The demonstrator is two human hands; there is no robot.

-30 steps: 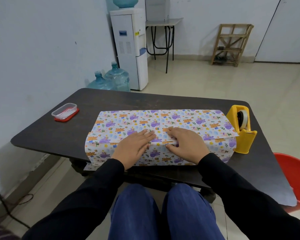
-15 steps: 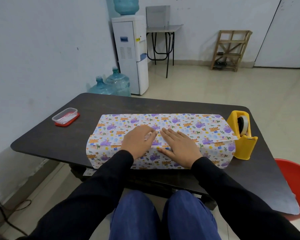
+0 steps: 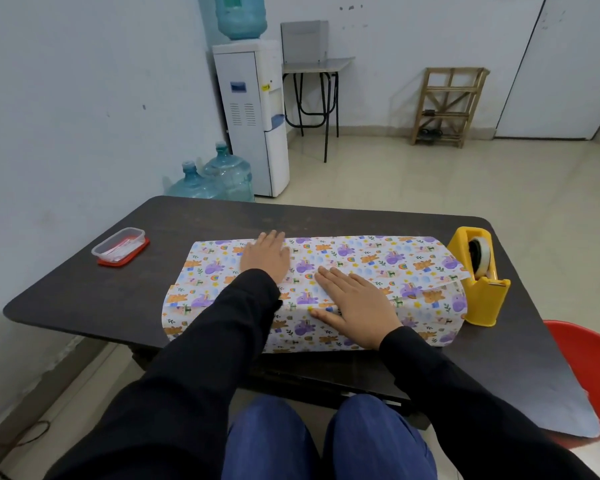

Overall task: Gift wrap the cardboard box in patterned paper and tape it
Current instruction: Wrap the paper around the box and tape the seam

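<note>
- The right hand [image 3: 359, 308] is laid flat, fingers spread and nothing grasped, on the near top of the patterned paper [image 3: 378, 265] where the overlapping paper edge runs across the box.
- The left hand [image 3: 265, 256] is stretched further back, palm down and open, pressed on the paper at the far top edge of the box; nothing is gripped.
- The cardboard box is fully covered by the paper and cannot be seen itself; the wrapped box is set lengthwise across the middle of the dark table [image 3: 84, 289].
- A yellow tape dispenser [image 3: 478, 282] is stood just beside the right end of the box, touching the paper flap.
- A small clear container with a red lid [image 3: 120, 245] is placed well to the left of the box.
- A red bin [image 3: 582, 365] is seen right of the box, below the table edge.
- Beyond the box, a water dispenser [image 3: 252, 112], two water bottles [image 3: 212, 180], a small desk [image 3: 317, 64] and a wooden rack [image 3: 447, 105] are ranged along the pale wall.
</note>
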